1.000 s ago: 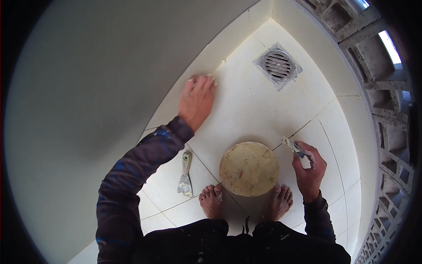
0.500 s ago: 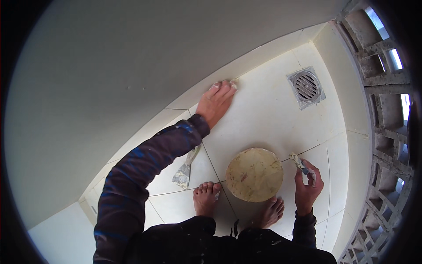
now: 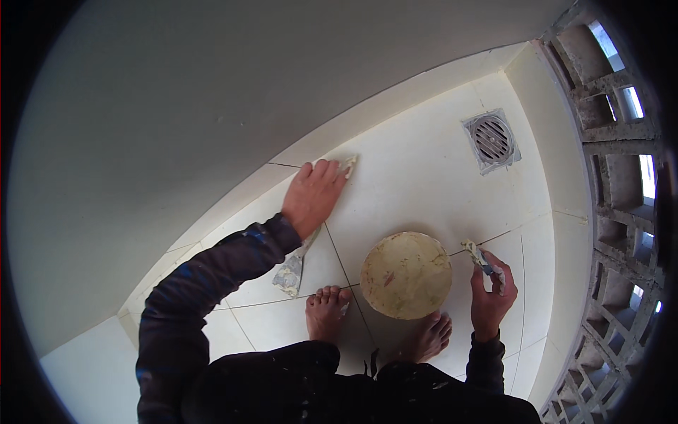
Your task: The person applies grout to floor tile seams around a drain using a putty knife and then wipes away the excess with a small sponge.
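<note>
My left hand point(image 3: 315, 194) is closed, back up, over the floor beside the low tiled skirting. From its fingertips sticks a pale paste-smeared piece point(image 3: 349, 167), whose kind I cannot make out. Under the left wrist a putty knife point(image 3: 288, 274) lies on the tiles, its wide blade crusted with paste. On the right, my right hand point(image 3: 494, 293) grips a small grey scraper point(image 3: 482, 261) with a lump of cream paste at its tip. Between my hands stands a round container point(image 3: 406, 275), its top covered in cream paste.
A square metal floor drain point(image 3: 492, 140) sits in the far right corner. My bare feet point(image 3: 327, 311) stand close to the container. A grey wall point(image 3: 176, 127) rises at left, and a pierced block wall point(image 3: 621, 184) borders the right.
My left hand has come back along the skirting, toward me and to the left, and the piece at its fingertips shows more. My right hand has hardly moved.
</note>
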A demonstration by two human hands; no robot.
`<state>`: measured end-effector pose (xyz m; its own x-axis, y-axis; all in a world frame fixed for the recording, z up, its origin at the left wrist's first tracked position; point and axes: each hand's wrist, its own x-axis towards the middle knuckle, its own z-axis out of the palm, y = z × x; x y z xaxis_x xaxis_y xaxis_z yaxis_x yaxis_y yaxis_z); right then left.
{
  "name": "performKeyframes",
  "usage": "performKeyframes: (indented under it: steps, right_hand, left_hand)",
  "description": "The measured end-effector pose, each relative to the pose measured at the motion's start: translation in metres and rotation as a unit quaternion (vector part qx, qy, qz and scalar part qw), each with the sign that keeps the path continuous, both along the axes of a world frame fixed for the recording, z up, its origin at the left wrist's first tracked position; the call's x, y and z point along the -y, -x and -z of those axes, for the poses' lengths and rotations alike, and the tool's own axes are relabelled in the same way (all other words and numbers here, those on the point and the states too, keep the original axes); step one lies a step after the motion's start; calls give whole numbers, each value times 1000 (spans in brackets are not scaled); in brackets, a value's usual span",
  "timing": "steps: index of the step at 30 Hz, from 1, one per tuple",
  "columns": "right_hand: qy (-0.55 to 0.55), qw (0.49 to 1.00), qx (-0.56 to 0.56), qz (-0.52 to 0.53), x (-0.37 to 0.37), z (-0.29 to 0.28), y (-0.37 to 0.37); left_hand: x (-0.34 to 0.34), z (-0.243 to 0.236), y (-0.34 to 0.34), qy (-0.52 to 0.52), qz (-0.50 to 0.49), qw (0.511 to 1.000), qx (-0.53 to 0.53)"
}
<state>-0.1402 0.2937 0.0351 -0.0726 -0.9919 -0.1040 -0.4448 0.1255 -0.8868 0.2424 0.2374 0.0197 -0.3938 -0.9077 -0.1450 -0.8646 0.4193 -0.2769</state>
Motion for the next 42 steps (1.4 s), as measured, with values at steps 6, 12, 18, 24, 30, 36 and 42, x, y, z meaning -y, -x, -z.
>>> performKeyframes:
  steps: [6,12,18,24,30,36,42]
  right_hand:
    - [-2,999,1,-32,2,3,-7]
    - [-7,999,6,-35,5,10,-8]
    - [1,1000,7,-19,6,6,-9]
    - [20,996,27,-77,8,-1,-28]
    - [33,993,39,-103,16,-9,-46]
    - [6,994,74,-80,27,-16,-45]
    - [-42,990,123,-51,45,-11,-33]
  left_hand:
    - [21,16,8,-90,-162,983,3]
    - [-35,12,-54,-115,-185,972,88]
    - [-49,-7,-67,-134,-191,971,58]
    - [-29,-4,-50,-64,-143,982,-109]
    - [-37,7,-67,-117,-181,976,10]
    - [-50,-15,-50,-129,-206,970,-15]
    - [49,-16,39,-93,-75,971,-206]
